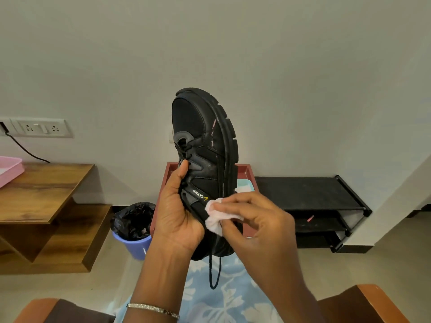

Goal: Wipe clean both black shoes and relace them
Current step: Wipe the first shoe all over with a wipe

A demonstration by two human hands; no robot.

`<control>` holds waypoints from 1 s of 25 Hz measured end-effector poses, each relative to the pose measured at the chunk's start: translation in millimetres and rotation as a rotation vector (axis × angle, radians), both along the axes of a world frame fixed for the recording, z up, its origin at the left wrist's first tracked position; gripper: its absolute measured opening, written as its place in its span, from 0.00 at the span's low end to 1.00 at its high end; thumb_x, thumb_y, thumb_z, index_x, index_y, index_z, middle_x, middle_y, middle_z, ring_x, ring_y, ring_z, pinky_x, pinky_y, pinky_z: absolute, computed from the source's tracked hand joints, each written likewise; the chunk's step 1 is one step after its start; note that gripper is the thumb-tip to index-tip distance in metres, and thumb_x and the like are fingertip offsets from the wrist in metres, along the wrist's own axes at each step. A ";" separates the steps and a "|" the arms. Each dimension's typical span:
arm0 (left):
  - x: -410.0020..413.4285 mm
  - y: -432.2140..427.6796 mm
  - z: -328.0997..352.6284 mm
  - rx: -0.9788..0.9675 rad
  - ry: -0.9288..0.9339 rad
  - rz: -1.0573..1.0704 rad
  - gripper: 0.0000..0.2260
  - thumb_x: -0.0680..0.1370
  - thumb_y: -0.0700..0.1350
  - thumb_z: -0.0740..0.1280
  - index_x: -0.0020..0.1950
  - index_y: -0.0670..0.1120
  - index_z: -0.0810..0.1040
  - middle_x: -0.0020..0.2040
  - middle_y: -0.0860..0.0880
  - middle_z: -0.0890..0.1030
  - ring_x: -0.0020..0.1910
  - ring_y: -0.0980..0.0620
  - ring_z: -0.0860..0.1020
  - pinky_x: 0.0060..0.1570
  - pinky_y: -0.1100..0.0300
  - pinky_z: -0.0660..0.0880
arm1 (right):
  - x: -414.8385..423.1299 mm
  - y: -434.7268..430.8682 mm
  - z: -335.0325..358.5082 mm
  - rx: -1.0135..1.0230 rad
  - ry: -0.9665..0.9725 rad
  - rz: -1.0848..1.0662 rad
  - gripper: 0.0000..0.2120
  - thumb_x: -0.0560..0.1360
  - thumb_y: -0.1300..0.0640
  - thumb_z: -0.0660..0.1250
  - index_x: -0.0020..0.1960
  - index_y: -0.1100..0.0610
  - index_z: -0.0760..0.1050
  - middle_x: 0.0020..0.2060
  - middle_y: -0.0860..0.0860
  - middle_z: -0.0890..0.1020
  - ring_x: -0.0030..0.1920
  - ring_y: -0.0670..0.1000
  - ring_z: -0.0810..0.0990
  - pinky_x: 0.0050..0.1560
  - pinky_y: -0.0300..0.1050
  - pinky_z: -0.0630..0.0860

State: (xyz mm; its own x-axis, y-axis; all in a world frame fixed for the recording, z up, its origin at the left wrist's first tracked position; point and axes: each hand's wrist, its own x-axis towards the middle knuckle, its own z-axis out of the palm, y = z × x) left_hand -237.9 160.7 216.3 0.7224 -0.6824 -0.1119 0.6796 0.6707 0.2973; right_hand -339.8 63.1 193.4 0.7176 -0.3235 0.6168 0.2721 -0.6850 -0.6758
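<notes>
A black shoe [205, 145] is held up in front of me, toe pointing up and sole to the right. My left hand [177, 213] grips it around the tongue and heel area, thumb on the laces. My right hand [258, 220] pinches a crumpled white wipe [215, 217] and presses it against the shoe's side near the heel. A black lace [214, 273] hangs in a loop below the heel. Pale scuff marks show on the side near the toe. The other shoe is not in sight.
A red tray [245, 171] stands behind the shoe. A purple bin with a black liner [134, 227] sits on the floor at left, beside a wooden shelf [44, 190] holding a pink tray [9, 169]. A black shoe rack [310, 197] stands at right.
</notes>
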 end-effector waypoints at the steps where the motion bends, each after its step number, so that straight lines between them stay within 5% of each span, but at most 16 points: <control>1: -1.7 -1.0 0.3 0.002 0.012 -0.005 0.17 0.79 0.51 0.65 0.53 0.40 0.85 0.55 0.38 0.83 0.53 0.40 0.83 0.54 0.37 0.77 | 3.5 -4.0 3.5 -0.001 -0.004 -0.010 0.13 0.72 0.63 0.77 0.54 0.52 0.86 0.48 0.42 0.84 0.50 0.45 0.83 0.48 0.39 0.82; 6: -11.1 -7.3 1.5 -0.015 0.038 -0.063 0.17 0.79 0.49 0.65 0.56 0.37 0.83 0.58 0.37 0.82 0.55 0.40 0.83 0.57 0.39 0.76 | 21.3 -11.4 19.9 -0.072 -0.124 -0.186 0.11 0.73 0.62 0.76 0.54 0.54 0.85 0.47 0.47 0.83 0.48 0.47 0.83 0.47 0.38 0.80; 12: 3.7 -2.6 -5.9 0.016 0.051 -0.004 0.20 0.76 0.51 0.68 0.66 0.44 0.79 0.63 0.41 0.81 0.62 0.41 0.80 0.63 0.43 0.75 | -1.1 4.2 8.3 -0.051 0.113 0.039 0.10 0.72 0.55 0.73 0.53 0.49 0.86 0.44 0.41 0.83 0.46 0.42 0.82 0.43 0.38 0.80; 18: -7.5 -5.8 -4.2 -0.023 -0.037 -0.048 0.21 0.77 0.53 0.65 0.61 0.38 0.81 0.62 0.41 0.81 0.60 0.46 0.80 0.62 0.53 0.77 | 23.4 11.5 24.9 -0.187 0.008 -0.107 0.10 0.76 0.56 0.69 0.56 0.54 0.84 0.49 0.46 0.81 0.50 0.45 0.79 0.51 0.40 0.78; 21: -7.0 -1.1 -5.9 -0.009 -0.074 -0.062 0.22 0.77 0.57 0.65 0.57 0.39 0.84 0.58 0.42 0.82 0.59 0.47 0.81 0.60 0.54 0.78 | 12.7 15.4 21.4 -0.236 0.045 -0.018 0.12 0.77 0.53 0.68 0.57 0.54 0.84 0.49 0.46 0.81 0.50 0.46 0.80 0.52 0.41 0.78; 25: -7.8 -0.9 -3.1 -0.015 -0.083 -0.043 0.28 0.77 0.60 0.64 0.67 0.41 0.78 0.67 0.41 0.77 0.67 0.45 0.75 0.70 0.50 0.69 | 14.7 -5.2 25.1 -0.202 0.048 -0.001 0.07 0.75 0.55 0.72 0.52 0.52 0.86 0.45 0.44 0.83 0.47 0.45 0.81 0.46 0.46 0.79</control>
State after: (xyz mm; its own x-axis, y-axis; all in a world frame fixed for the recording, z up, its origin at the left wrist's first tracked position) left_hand -245.7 159.7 213.2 0.6989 -0.7140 -0.0425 0.6811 0.6462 0.3444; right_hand -325.1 57.9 218.5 0.7478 -0.1970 0.6340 0.2421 -0.8083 -0.5367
